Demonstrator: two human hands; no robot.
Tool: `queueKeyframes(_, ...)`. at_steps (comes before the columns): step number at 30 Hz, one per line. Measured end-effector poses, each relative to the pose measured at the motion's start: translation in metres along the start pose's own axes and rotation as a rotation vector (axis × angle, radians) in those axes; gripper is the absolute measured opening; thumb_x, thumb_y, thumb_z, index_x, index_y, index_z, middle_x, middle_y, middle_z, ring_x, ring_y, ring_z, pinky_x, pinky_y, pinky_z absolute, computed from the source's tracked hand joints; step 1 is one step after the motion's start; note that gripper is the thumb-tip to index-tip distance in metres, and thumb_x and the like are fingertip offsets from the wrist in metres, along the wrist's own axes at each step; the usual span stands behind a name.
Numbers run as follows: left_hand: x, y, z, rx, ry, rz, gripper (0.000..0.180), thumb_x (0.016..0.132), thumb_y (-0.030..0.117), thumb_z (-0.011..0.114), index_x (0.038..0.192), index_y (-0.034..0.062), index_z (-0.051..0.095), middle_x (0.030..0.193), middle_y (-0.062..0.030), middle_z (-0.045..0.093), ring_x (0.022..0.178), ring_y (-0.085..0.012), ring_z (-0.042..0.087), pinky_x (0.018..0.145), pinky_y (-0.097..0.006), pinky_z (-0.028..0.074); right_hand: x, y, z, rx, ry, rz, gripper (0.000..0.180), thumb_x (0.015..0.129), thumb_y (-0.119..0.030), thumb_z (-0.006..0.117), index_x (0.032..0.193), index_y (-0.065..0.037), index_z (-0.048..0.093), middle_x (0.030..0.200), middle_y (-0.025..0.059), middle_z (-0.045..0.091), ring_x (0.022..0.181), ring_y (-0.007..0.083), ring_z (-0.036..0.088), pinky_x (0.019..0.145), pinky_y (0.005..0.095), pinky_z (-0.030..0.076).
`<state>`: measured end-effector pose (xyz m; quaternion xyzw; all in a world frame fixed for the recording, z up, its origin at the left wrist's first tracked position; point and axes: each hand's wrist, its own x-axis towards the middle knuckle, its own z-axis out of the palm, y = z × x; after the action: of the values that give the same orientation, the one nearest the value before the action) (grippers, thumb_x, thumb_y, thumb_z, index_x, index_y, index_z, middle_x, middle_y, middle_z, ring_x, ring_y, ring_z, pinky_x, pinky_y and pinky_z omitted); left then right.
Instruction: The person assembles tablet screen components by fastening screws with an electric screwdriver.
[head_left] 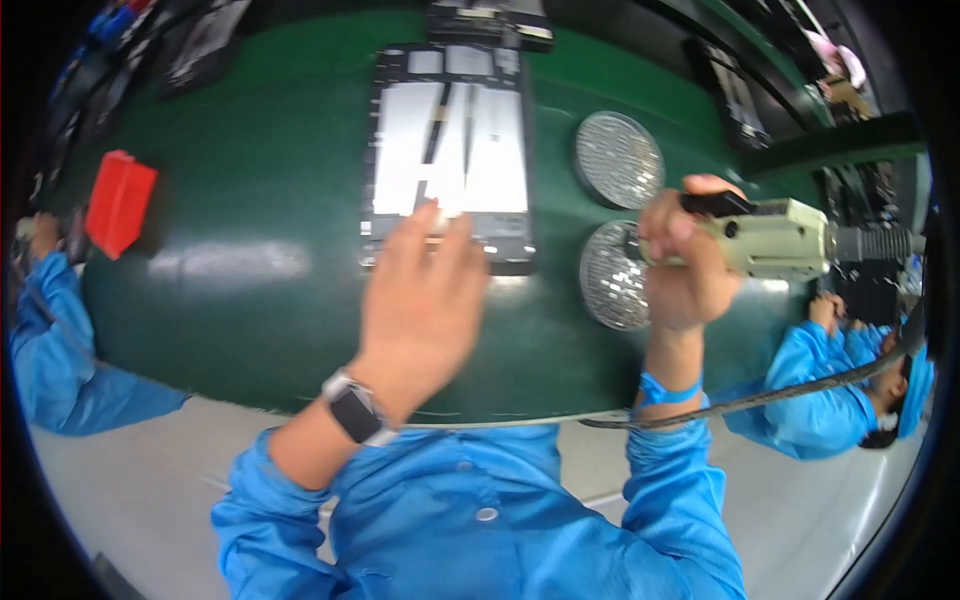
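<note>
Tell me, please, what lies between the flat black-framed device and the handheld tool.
In the head view, two round, shiny dishes lie there on the green tabletop, the nearer one partly hidden by the right hand.

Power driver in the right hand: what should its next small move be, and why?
Probably lower the power driver slightly toward the nearer round dish: the right hand already has its nose beside or over that dish, whose glittering contents may be small parts. The left hand is at the near end of the flat device, away from the driver.
</note>
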<state>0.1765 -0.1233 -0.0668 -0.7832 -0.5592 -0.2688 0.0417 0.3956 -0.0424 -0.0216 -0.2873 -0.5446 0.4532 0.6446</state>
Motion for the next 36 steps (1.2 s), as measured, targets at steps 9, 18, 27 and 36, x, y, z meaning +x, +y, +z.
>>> queueKeyframes(9,-0.008,-0.025,0.005,-0.133,-0.038,0.014,0.062,0.074,0.030,0.081,0.126,0.0047,0.058,0.134,-0.0189,0.052,0.130,-0.0423,0.045,0.104,-0.048,0.045,-0.003,0.002,-0.004,-0.115,-0.019,-0.054,0.033,0.081,0.001,0.059,0.114,0.005,0.055,0.070,0.0071,0.053,0.058,0.0136,0.050,0.052,0.0254,0.042)
queueKeyframes(18,-0.017,-0.062,-0.009,-0.295,-0.001,-0.338,0.074,0.068,0.020,0.091,0.129,0.0005,0.055,0.142,-0.0253,0.048,0.134,-0.0395,0.047,0.106,-0.047,0.045,-0.001,0.004,-0.006,-0.114,-0.014,-0.072,0.033,0.080,0.003,0.057,0.113,0.005,0.055,0.068,0.0064,0.051,0.056,0.0128,0.048,0.052,0.0255,0.041)
queueKeyframes(27,0.005,-0.061,-0.029,-1.619,0.284,-0.973,0.058,0.094,0.007,0.067,0.144,-0.0014,0.040,0.122,-0.0140,0.063,0.102,-0.0199,0.067,0.082,-0.034,0.060,-0.004,0.006,-0.009,-0.138,0.012,-0.051,0.033,0.081,0.003,0.059,0.114,0.005,0.055,0.069,0.0061,0.053,0.056,0.0124,0.049,0.052,0.0248,0.041)
queueKeyframes(36,0.037,-0.236,-0.067,-1.327,0.436,-0.875,0.052,0.100,0.005,0.055,0.148,-0.0037,0.037,0.122,-0.0175,0.064,0.102,-0.0242,0.068,0.084,-0.039,0.058,-0.004,0.007,-0.010,-0.169,0.005,-0.055,0.033,0.079,0.008,0.063,0.112,0.006,0.059,0.076,0.0066,0.058,0.062,0.0099,0.053,0.057,0.0235,0.044)
